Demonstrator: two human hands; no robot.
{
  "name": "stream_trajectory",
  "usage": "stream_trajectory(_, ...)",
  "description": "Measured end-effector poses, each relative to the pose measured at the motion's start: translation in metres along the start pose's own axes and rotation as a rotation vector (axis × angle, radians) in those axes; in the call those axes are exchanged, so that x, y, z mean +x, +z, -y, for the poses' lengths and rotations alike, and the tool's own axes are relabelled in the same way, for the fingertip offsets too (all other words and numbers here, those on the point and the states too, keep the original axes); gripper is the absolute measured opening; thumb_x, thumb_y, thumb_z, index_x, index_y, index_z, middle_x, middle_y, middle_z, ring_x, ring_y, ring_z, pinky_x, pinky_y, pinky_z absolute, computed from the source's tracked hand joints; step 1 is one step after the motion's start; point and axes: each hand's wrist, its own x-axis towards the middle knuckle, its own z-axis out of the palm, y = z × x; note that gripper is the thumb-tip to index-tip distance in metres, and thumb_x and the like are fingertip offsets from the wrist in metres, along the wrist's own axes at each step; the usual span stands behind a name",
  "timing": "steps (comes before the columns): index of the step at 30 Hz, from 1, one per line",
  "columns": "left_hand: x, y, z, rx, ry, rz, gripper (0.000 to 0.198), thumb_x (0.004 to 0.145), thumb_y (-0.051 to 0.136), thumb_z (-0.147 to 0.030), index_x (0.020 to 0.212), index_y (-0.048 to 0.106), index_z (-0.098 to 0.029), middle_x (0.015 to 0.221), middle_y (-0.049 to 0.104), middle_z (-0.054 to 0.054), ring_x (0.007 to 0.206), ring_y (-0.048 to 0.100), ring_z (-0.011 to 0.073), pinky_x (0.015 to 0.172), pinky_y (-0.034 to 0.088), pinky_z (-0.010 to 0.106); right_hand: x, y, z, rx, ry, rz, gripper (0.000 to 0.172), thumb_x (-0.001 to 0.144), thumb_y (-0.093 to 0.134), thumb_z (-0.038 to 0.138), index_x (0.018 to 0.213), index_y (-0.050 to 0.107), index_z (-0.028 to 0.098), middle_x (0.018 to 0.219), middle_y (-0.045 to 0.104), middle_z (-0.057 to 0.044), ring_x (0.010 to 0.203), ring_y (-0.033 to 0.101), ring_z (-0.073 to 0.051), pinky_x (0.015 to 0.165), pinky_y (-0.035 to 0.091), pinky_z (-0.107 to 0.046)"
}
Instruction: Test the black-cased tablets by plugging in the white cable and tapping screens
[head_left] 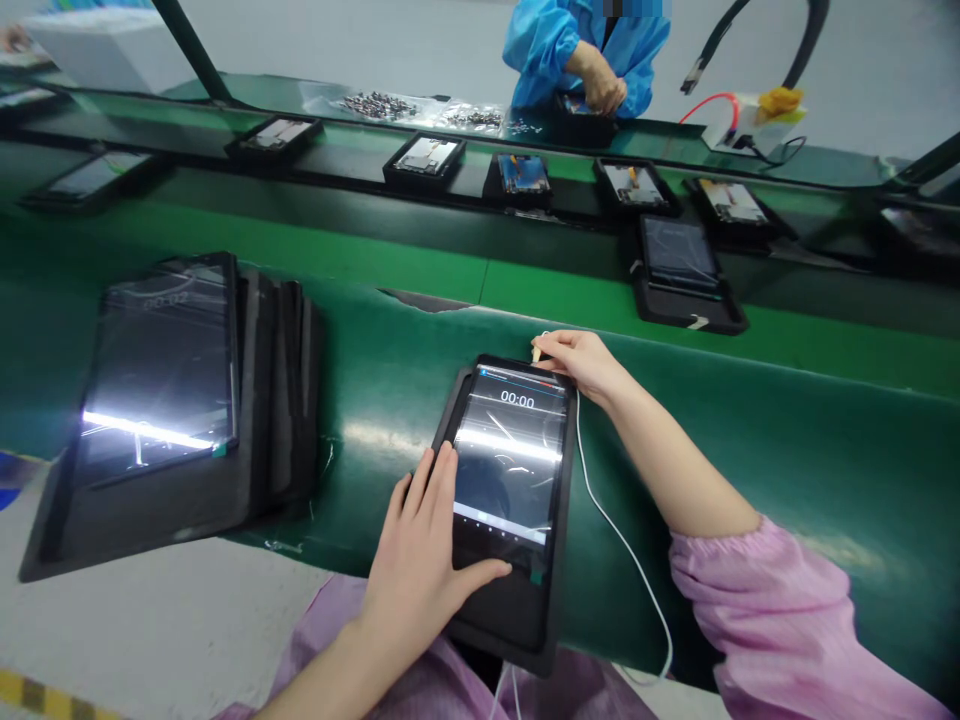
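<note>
In front of me a tablet (510, 460) lies in a black foam tray (502, 610), its lit screen reading 00:00. My left hand (420, 540) rests on the tablet's left and lower edge, fingers stretched out and thumb apart. At the top right corner, my right hand (581, 362) pinches the pale plug of a white cable (611, 515) against the tablet's top edge. Whether the plug is fully seated I cannot tell. The cable runs down the right side and over the table's front edge.
To the left, several stacked foam trays (259, 400) carry another tablet (161, 360) on top. Beyond the green table (750, 430), a line holds trays with opened devices (427, 157) and a tray with a dark-screened tablet (679, 255). A co-worker in blue sleeves (544, 50) works behind it.
</note>
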Motion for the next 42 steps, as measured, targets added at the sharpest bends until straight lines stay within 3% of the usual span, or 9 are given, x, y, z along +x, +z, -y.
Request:
stream_trajectory(7, -0.002, 0.001, -0.001, -0.005, -0.031, 0.005, 0.123, 0.073, 0.075, -0.054, 0.154, -0.012, -0.02, 0.15, 0.042, 0.02, 0.137, 0.04, 0.0399, 0.103, 0.043, 0.061, 0.001, -0.005, -0.009, -0.038, -0.057, 0.093, 0.025, 0.075, 0.079, 0.014, 0.054, 0.065, 0.013, 0.057, 0.066, -0.003, 0.05, 0.061, -0.01, 0.05, 0.049, -0.015)
stream_trajectory(14, 0.0, -0.001, -0.004, 0.023, -0.057, 0.033, 0.124, 0.072, 0.076, -0.053, 0.153, -0.012, -0.02, 0.147, 0.044, 0.021, 0.136, 0.041, 0.0416, 0.104, 0.038, 0.067, -0.003, 0.0, -0.013, 0.031, -0.011, 0.051, 0.025, 0.076, 0.076, 0.015, 0.053, 0.065, 0.013, 0.052, 0.063, -0.001, 0.046, 0.055, -0.008, 0.047, 0.044, -0.016)
stream_trajectory(21, 0.002, -0.006, -0.008, 0.021, -0.094, 0.069, 0.13, 0.068, 0.081, -0.048, 0.151, -0.015, -0.02, 0.148, 0.042, 0.023, 0.138, 0.037, 0.0422, 0.107, 0.032, 0.07, 0.0, -0.005, -0.018, -0.018, -0.088, 0.111, 0.025, 0.071, 0.078, 0.022, 0.052, 0.063, 0.015, 0.052, 0.062, 0.0, 0.048, 0.054, -0.01, 0.05, 0.045, -0.02)
stream_trajectory(26, 0.004, -0.006, -0.008, -0.011, -0.117, 0.086, 0.13, 0.067, 0.083, -0.048, 0.151, -0.013, -0.022, 0.149, 0.041, 0.025, 0.14, 0.034, 0.0421, 0.109, 0.026, 0.071, 0.003, -0.003, -0.021, -0.102, -0.167, 0.038, 0.023, 0.072, 0.074, 0.02, 0.053, 0.061, 0.016, 0.052, 0.061, 0.0, 0.047, 0.052, -0.01, 0.049, 0.044, -0.021)
stream_trajectory(31, 0.007, -0.006, -0.004, -0.065, -0.066, 0.088, 0.12, 0.068, 0.082, -0.053, 0.151, 0.002, -0.019, 0.151, 0.038, 0.024, 0.143, 0.029, 0.0405, 0.112, 0.028, 0.063, -0.005, -0.009, -0.029, -0.305, -0.369, -0.006, 0.016, 0.08, 0.07, 0.028, 0.085, 0.07, 0.013, 0.087, 0.073, -0.009, 0.081, 0.069, -0.022, 0.08, 0.054, -0.035)
stream_trajectory(34, 0.007, -0.009, -0.002, -0.106, -0.049, 0.093, 0.118, 0.066, 0.081, -0.057, 0.151, 0.008, -0.017, 0.151, 0.036, 0.025, 0.144, 0.026, 0.042, 0.112, 0.026, 0.064, -0.045, -0.028, -0.034, -0.448, -0.56, -0.093, 0.042, 0.087, 0.064, 0.031, 0.125, 0.059, 0.014, 0.126, 0.062, -0.016, 0.115, 0.061, -0.028, 0.099, 0.048, -0.041)
stream_trajectory(36, 0.007, -0.012, 0.0, -0.177, -0.061, 0.104, 0.115, 0.068, 0.078, -0.059, 0.15, 0.01, -0.016, 0.152, 0.034, 0.025, 0.144, 0.025, 0.0419, 0.112, 0.025, 0.065, -0.092, -0.042, -0.04, -0.483, -0.63, -0.045, 0.045, 0.092, 0.059, 0.034, 0.135, 0.051, 0.021, 0.133, 0.057, -0.013, 0.118, 0.059, -0.026, 0.096, 0.05, -0.039)
stream_trajectory(40, 0.011, -0.019, 0.005, -0.37, -0.099, 0.104, 0.082, 0.088, 0.058, -0.052, 0.149, 0.015, -0.02, 0.152, 0.036, 0.02, 0.144, 0.029, 0.0354, 0.114, 0.023, 0.063, -0.199, -0.055, -0.074, -0.621, -0.458, 0.573, 0.023, 0.099, 0.049, 0.032, 0.112, 0.067, 0.028, 0.091, 0.069, -0.003, 0.071, 0.067, -0.014, 0.063, 0.057, -0.025)
stream_trajectory(42, 0.015, -0.02, 0.007, -0.427, -0.116, 0.086, 0.073, 0.091, 0.053, -0.045, 0.149, 0.015, -0.021, 0.149, 0.041, 0.019, 0.142, 0.033, 0.0333, 0.114, 0.02, 0.063, -0.237, -0.047, -0.1, -0.764, -0.367, 0.656, 0.026, 0.099, 0.05, 0.029, 0.121, 0.065, 0.028, 0.092, 0.07, -0.004, 0.073, 0.067, -0.014, 0.062, 0.057, -0.024)
